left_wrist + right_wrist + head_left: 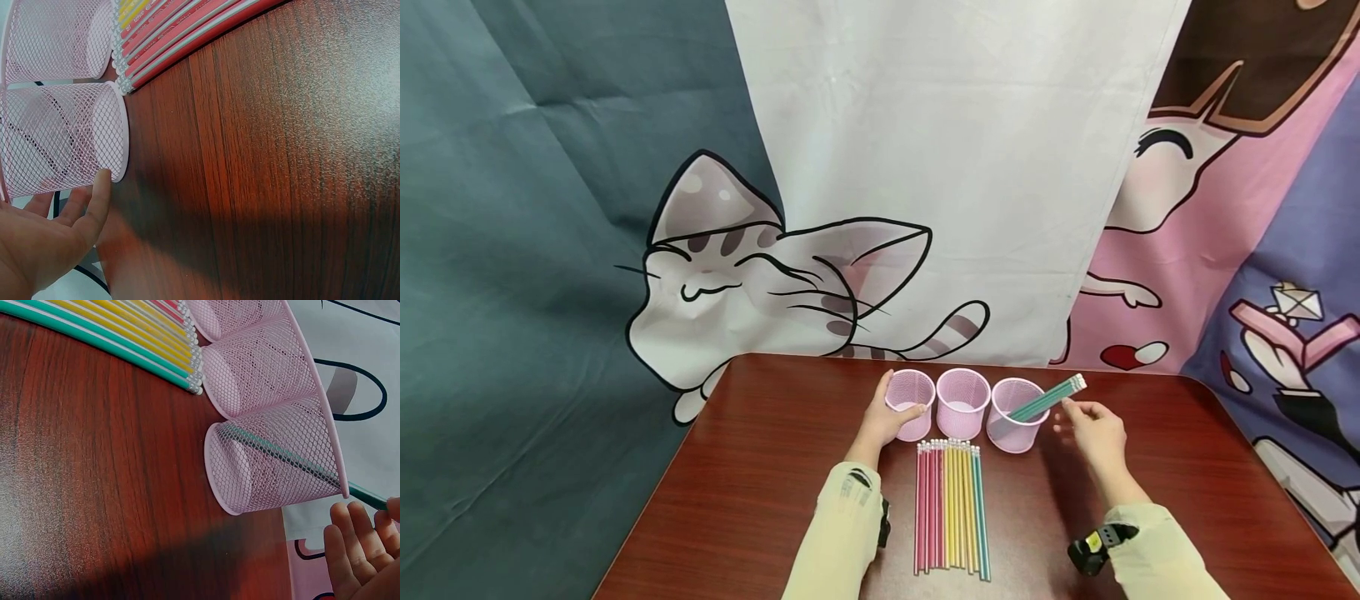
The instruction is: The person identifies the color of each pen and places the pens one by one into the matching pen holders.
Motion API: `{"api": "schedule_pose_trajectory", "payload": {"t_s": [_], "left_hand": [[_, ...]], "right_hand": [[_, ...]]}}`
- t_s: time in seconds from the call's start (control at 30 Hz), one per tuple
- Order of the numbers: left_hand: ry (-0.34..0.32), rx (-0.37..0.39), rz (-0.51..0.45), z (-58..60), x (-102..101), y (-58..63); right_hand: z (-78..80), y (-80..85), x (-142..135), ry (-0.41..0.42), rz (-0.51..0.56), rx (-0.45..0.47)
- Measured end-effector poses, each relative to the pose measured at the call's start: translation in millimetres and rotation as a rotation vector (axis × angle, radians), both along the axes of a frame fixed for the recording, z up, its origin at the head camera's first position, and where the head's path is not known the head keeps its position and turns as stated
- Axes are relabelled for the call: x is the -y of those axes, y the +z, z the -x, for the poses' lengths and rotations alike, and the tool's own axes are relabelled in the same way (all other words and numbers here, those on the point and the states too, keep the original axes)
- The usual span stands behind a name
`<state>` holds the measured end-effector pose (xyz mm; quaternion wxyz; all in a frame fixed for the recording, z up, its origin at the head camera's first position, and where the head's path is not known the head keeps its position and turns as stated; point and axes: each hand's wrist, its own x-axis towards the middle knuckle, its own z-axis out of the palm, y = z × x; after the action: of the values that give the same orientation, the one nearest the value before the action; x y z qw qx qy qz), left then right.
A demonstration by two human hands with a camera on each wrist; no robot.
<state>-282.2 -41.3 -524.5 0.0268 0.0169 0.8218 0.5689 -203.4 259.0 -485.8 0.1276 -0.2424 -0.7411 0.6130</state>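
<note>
Three pink mesh pencil cups stand side by side along the table's far side. My left hand [885, 417] holds the left cup [69, 140], with the thumb across its front and the fingers along its side. The middle cup [962, 403] is between the other two. From the right cup [275, 469] a bundle of green pencils [1047, 400] leans out to the right, white eraser ends up. Beside that cup, my right hand [1093, 433] pinches the bundle near its upper end with thumb and forefinger. Part of its grip is hidden by the pencils.
In front of the cups lies a row of pencils: red pencils [929, 508] at left, yellow pencils [959, 508] in the middle, green pencils [981, 517] at right. The brown table [760, 475] ends just behind the cups, where a printed cloth [887, 292] hangs.
</note>
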Motion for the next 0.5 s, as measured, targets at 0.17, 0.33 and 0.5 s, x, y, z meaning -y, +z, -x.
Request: {"api": "schedule_pose_trajectory", "payload": {"t_s": [0.17, 0.33, 0.5], "left_hand": [[-0.002, 0.001, -0.005, -1.1, 1.1, 1.0], [-0.002, 0.003, -0.008, -0.5, 1.3, 0.5], [0.0, 0.002, 0.006, -0.9, 0.9, 0.7]], "right_hand": [[-2.6, 0.9, 6.7, 0.04, 0.002, -0.086], [-13.3, -2.8, 23.5, 0.253, -0.046, -0.186], [-18.5, -31.6, 37.6, 0.495, -0.164, -0.083]]}}
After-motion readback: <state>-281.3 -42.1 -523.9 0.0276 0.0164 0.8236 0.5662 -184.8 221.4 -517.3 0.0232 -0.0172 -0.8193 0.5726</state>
